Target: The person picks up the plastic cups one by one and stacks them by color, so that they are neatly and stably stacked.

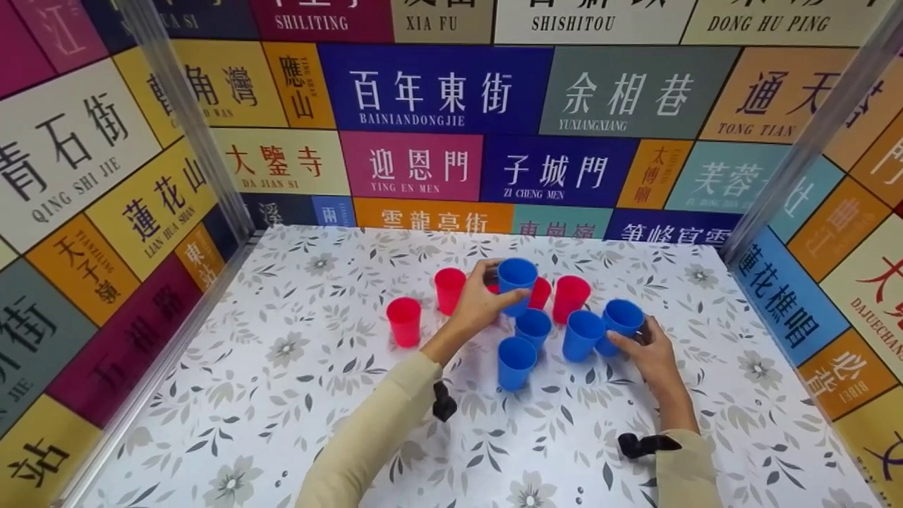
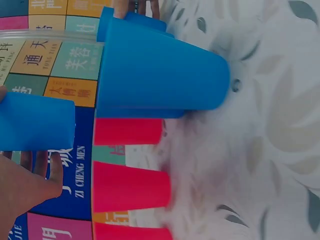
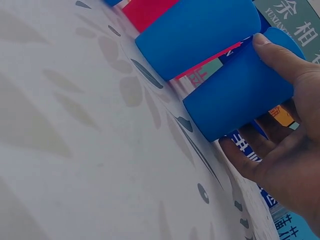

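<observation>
My left hand grips a blue cup around its side, mouth up. In the left wrist view that cup is held off the table. At the right, my right hand holds another blue cup between thumb and fingers; in the right wrist view its base is close to the tabletop, and I cannot tell whether it touches. Just left of it stands an upright blue cup. Two more blue cups, one behind and one in front, stand below the raised cup.
Red cups stand farther back: one at far left, one beside it, one at right, and others partly hidden behind the raised cup. A flower-patterned cloth covers the table. Walls with printed signs enclose the back and sides.
</observation>
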Demonstrator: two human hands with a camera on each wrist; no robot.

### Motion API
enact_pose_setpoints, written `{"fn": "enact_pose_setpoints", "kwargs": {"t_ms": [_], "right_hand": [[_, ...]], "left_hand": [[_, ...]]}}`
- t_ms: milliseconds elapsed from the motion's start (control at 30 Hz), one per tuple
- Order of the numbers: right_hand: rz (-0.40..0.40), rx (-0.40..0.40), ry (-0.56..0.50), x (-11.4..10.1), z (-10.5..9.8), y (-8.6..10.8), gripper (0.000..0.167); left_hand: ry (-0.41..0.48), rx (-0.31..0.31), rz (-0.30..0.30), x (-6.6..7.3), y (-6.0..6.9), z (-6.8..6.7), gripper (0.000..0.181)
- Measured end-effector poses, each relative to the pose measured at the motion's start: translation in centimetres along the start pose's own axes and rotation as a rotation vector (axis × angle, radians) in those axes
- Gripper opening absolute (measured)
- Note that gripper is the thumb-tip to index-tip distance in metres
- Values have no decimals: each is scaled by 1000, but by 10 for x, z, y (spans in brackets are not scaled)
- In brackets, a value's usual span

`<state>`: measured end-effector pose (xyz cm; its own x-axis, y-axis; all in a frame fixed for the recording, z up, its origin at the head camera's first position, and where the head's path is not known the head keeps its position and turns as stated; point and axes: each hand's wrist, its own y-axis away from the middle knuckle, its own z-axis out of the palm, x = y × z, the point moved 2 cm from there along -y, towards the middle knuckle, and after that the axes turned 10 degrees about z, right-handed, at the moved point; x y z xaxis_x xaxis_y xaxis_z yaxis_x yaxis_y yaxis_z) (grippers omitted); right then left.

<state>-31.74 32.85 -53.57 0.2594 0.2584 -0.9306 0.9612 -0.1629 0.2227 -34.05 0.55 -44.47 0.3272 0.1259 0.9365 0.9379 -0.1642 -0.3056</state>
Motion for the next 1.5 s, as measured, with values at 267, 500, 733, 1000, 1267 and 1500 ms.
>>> {"fn": "enact_pose_setpoints", "kwargs": {"t_ms": [267,500,733,1000,1267,1500], "right_hand": [[0,-11,11,0,-1,0,91],[-2,-10,1,-2,0,1,90],[24,-7,8,-3,1,2,91],[10,-21,-6,0,0,2,94],[-14,-34,10,0,-3,2,93],[-21,-27,36,0,-3,2,92]], "left_hand": [[6,-30,-8,25,-15,24,70],[-3,-53,6,40,-25,49,70],[-12,-67,62,54,-33,74,67],[-42,-98,66,59,-37,104,65],[-74,-102,25,56,-36,126,67],[-114,-96,-25,47,-37,138,66]]}}
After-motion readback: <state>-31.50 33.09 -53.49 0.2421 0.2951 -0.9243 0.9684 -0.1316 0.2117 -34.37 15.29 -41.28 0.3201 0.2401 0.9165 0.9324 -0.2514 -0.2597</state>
